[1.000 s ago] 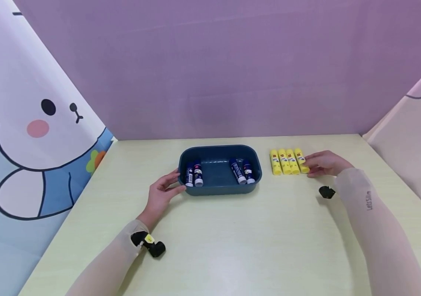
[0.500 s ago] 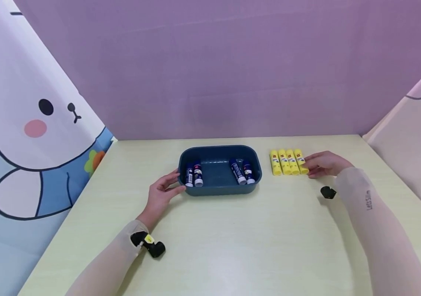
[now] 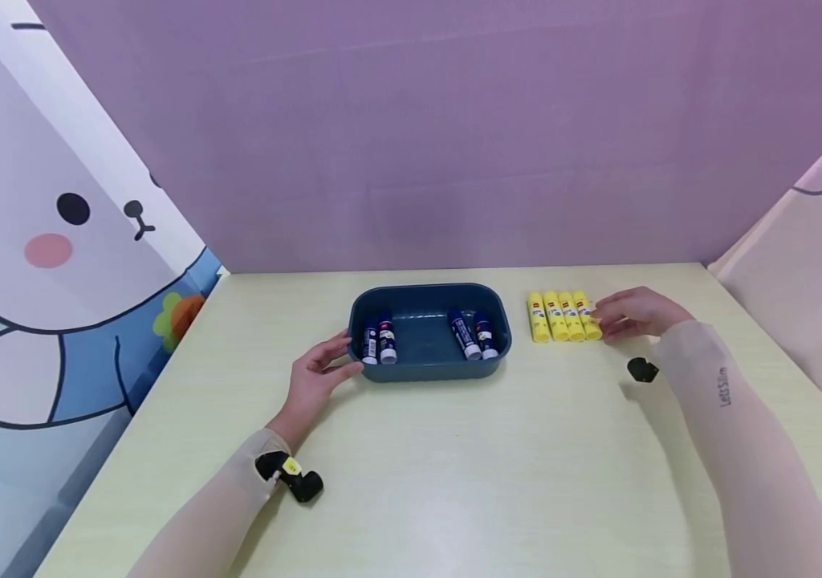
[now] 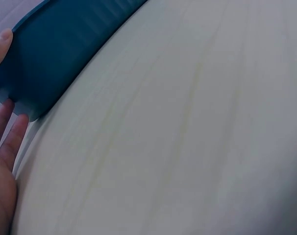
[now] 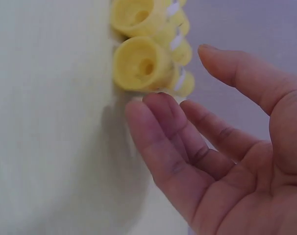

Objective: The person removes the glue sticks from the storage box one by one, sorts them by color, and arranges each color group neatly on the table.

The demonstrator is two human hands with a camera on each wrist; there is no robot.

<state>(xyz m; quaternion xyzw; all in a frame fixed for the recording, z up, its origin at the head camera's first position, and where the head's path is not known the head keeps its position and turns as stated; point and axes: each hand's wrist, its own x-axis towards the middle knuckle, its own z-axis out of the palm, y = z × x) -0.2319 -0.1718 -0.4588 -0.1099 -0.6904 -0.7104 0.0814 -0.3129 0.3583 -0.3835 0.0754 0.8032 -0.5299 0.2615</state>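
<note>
A dark blue plastic tray [image 3: 425,371] stands at the far side of the table, with blue glue sticks inside: one pair [image 3: 387,341] at its left end, another pair [image 3: 463,335] toward the right. My left hand [image 3: 315,381] touches the tray's left front corner, thumb on the front and straight fingers at the end wall; the left wrist view shows its fingertips against the tray wall [image 4: 55,54]. Several yellow glue sticks [image 3: 557,315] lie side by side right of the tray. Beside the rightmost one [image 5: 138,66] my right hand [image 3: 635,311] has loosely bent fingers and an empty palm.
The pale wooden table [image 3: 454,466] meets a purple cloth backdrop [image 3: 454,144] just behind the tray and sticks. A cartoon-printed sheet [image 3: 14,321] hangs along the left side, and a pale pink sheet [image 3: 815,281] along the right.
My right hand has risen slightly at the yellow row, and the rightmost stick's near end has shifted a little left against the others. The left hand and tray have stayed put.
</note>
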